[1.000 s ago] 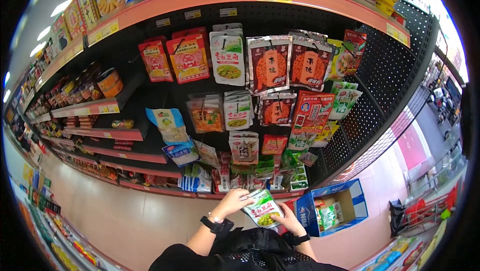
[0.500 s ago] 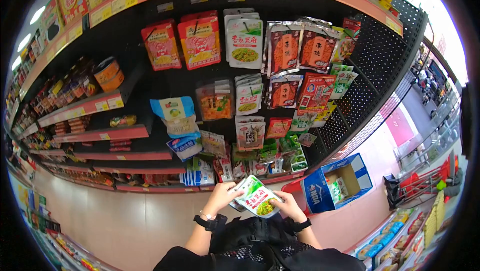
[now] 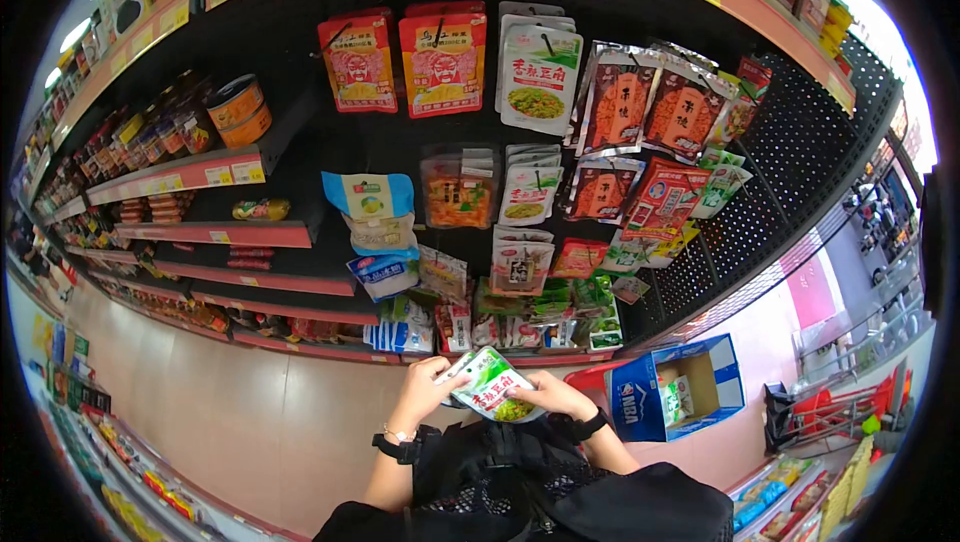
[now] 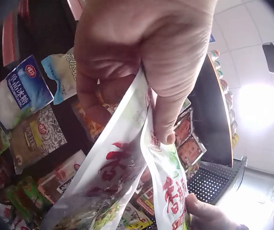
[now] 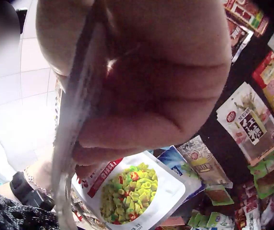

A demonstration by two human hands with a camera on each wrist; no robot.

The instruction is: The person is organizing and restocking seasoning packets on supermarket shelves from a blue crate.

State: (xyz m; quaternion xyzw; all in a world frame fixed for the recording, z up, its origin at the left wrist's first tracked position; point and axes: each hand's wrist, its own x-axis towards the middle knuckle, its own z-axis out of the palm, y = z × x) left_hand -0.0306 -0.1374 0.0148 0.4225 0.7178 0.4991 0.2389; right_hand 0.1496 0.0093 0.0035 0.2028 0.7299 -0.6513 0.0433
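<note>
In the head view both hands are low in front of the torso at a white-and-green food packet (image 3: pixel 492 389). My left hand (image 3: pixel 422 390) grips its upper left side; my right hand (image 3: pixel 558 397) pinches its right side. The left wrist view shows two packets in my left hand (image 4: pixel 146 48), a rear one (image 4: pixel 108 167) and a front one (image 4: pixel 168 184), their lower parts spread apart, with the thumb over the front one. Seen in the right wrist view, one packet (image 5: pixel 67 143) stands edge-on against my right hand (image 5: pixel 161 91), and another (image 5: pixel 173 191) shows green food pieces.
Ahead is a black pegboard rack with hanging packets, including matching white-and-green ones (image 3: pixel 540 82). A blue box (image 3: pixel 640 397) holding packets stands at the right, near a red cart (image 3: pixel 825 407). Shelves with jars and cans (image 3: pixel 240 112) run along the left.
The head view has shifted, so the rack's upper packets look larger and farther right. Both hands and the packet sit slightly farther left and higher in the picture, still gripped.
</note>
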